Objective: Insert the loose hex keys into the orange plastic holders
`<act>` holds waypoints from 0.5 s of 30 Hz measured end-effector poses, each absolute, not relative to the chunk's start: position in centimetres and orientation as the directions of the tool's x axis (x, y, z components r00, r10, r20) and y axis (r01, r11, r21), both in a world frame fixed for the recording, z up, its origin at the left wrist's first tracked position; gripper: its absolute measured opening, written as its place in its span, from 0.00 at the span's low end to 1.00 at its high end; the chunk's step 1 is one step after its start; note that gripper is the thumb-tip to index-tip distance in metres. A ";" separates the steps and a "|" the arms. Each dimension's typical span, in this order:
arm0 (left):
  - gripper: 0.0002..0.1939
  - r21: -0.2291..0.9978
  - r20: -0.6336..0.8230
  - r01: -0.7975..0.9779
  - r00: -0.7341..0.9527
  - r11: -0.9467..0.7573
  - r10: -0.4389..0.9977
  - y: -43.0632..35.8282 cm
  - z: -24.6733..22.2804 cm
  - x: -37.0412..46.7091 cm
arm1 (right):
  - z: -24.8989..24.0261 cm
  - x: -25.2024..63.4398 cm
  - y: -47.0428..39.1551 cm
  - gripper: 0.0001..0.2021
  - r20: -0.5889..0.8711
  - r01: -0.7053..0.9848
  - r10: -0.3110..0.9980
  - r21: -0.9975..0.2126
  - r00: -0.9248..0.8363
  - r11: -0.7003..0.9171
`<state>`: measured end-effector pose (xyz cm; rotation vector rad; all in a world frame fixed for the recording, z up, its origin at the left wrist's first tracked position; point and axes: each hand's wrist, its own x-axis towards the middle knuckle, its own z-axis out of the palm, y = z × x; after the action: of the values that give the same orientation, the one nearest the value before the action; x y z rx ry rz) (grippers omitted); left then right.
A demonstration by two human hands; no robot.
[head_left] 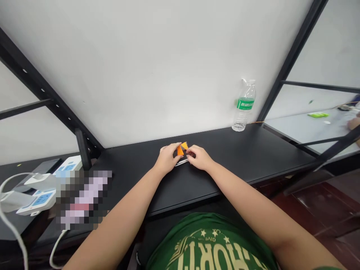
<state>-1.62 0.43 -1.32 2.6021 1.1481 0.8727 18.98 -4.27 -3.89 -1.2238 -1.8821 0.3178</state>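
Between my hands, over the middle of the black tabletop, is what looks like a small orange spiral notebook (180,150). Dark coil-like teeth show along its edge, and thin white edges (182,162) lie just below it. My left hand (168,157) pinches its left side between thumb and fingers. From the right, my right hand (199,156) has its fingers curled closed at the notebook's right edge. The fingers hide part of the notebook, and its small details are hard to make out.
A clear water bottle (244,107) with a green label stands against the wall at the back right. To the left lie white power strips (42,198) with plugs and a white cable (17,236), beside a blurred-out item (84,198). Black metal frames (292,60) flank the table (135,180).
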 end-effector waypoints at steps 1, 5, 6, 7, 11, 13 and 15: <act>0.27 0.378 0.442 0.609 0.542 -0.697 0.715 0.3 -1.3 -1.5 | -3.8 18.9 -4.1 0.05 0.536 0.592 0.836 -0.637 -0.122 0.494; 0.27 0.425 0.439 0.533 0.585 -0.731 0.682 -0.4 -1.2 -1.2 | -3.6 18.3 -3.6 0.05 0.578 0.529 0.812 -0.667 -0.076 0.524; 0.27 0.431 0.442 0.524 0.587 -0.734 0.678 -0.5 -1.2 -1.1 | -3.6 18.1 -3.6 0.05 0.575 0.539 0.814 -0.661 -0.083 0.522; 0.27 0.434 0.443 0.522 0.587 -0.735 0.678 -0.5 -1.2 -1.0 | -3.6 18.0 -3.5 0.05 0.570 0.553 0.817 -0.655 -0.086 0.515; 0.25 0.414 0.428 0.550 0.585 -0.725 0.689 -0.4 -1.2 -0.8 | -3.4 17.5 -3.8 0.06 0.554 0.599 0.830 -0.645 -0.061 0.474; 0.25 0.388 0.419 0.586 0.575 -0.711 0.703 -0.2 -1.2 -1.0 | -3.3 17.6 -4.0 0.08 0.533 0.644 0.846 -0.638 -0.026 0.422; 0.26 0.356 0.410 0.635 0.553 -0.685 0.725 0.2 -1.3 -1.3 | -3.2 17.9 -4.1 0.10 0.489 0.705 0.872 -0.623 0.014 0.338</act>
<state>-1.25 0.16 -1.34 2.6191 1.1577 0.8067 17.88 -4.08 -3.20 -1.4150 -1.7343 0.2420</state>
